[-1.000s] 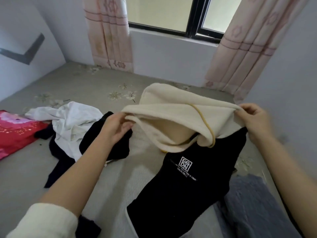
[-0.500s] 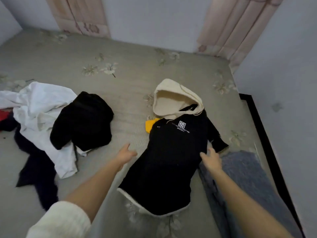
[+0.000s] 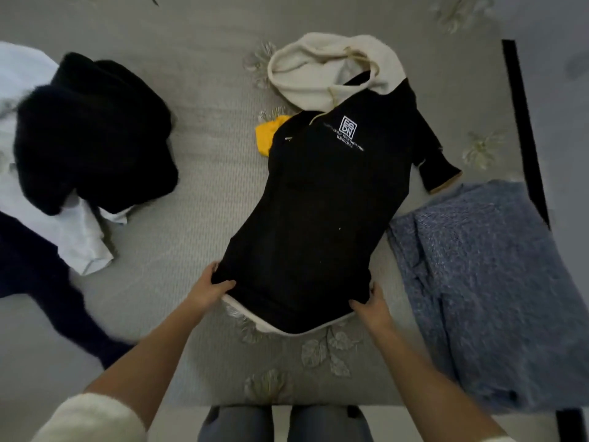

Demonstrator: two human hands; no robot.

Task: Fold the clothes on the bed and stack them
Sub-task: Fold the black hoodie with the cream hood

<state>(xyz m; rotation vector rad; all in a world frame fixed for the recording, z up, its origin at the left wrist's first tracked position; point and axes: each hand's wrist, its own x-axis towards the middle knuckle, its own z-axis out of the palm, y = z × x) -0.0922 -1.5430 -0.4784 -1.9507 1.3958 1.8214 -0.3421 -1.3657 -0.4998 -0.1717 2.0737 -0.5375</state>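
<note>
Mostly hidden under the black short-sleeved hooded top (image 3: 312, 202), at its 10 o'clock: a yellow cloth piece (image 3: 266, 135). Cut off at 9 o'clock: a crumpled white fabric garment (image 3: 83, 247). Too small to read: the white chest lettering (image 3: 345, 143).

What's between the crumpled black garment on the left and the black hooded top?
Head view: bare grey flowered bedsheet, plus a yellow cloth beside the black hooded top.

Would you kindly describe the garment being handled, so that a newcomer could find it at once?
On the grey flowered bed, look to the middle, between a dark crumpled heap and a blue knit. The black top lies flat there, left hand and right hand gripping its hem. Alone among its neighbours, it has a cream hood and a white square logo.
</note>
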